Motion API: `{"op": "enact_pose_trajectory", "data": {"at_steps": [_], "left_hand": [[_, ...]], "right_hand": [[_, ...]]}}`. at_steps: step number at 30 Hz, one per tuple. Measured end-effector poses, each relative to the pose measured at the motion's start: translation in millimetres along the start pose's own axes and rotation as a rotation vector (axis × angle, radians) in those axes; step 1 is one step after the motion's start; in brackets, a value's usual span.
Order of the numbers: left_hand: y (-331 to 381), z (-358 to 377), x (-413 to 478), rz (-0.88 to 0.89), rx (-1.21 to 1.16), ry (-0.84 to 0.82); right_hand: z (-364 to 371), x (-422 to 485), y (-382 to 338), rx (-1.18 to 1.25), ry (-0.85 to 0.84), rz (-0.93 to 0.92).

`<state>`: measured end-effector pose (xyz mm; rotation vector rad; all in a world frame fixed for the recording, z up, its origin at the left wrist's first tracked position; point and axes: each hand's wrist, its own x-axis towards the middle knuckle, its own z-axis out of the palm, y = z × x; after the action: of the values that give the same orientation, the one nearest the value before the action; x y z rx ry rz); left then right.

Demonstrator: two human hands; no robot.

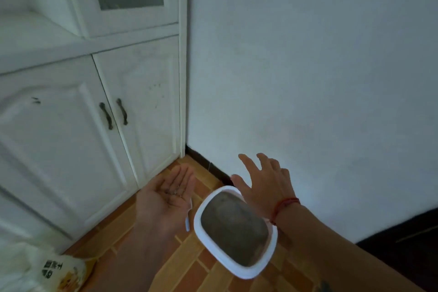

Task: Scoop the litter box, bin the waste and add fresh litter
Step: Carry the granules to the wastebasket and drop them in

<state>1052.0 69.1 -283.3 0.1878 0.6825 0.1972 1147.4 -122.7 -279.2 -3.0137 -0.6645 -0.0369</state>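
Note:
A white litter box point(272, 242) with grey litter inside sits on the tiled floor near the wall corner. My left hand point(167, 193) hovers palm up to the left of the box, fingers straight, with a few dark grains lying on the palm. My right hand point(264, 184) is spread with the palm down above the far edge of the box, holding nothing; a red string circles its wrist. A white scoop handle point(188, 221) shows partly beside the box, under my left hand.
A white and yellow bag point(51, 272) lies on the floor at the lower left. White cabinet doors point(71, 140) with dark handles fill the left. A plain wall point(308, 78) stands behind the box, and something dark point(407, 244) sits at the right edge.

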Motion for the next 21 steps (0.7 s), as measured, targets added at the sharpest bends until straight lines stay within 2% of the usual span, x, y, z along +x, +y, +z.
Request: {"op": "enact_pose_trajectory", "data": {"at_steps": [5, 10, 21], "left_hand": [[27, 83, -73, 0.038, -0.017, -0.051], [54, 137, -134, 0.095, -0.017, -0.141], [80, 183, -209, 0.136, -0.006, -0.243]], "right_hand": [[-121, -8, -6, -0.004, 0.039, 0.004], [-206, -18, -10, -0.015, 0.097, 0.001], [-281, -38, -29, -0.026, 0.191, 0.028]]}}
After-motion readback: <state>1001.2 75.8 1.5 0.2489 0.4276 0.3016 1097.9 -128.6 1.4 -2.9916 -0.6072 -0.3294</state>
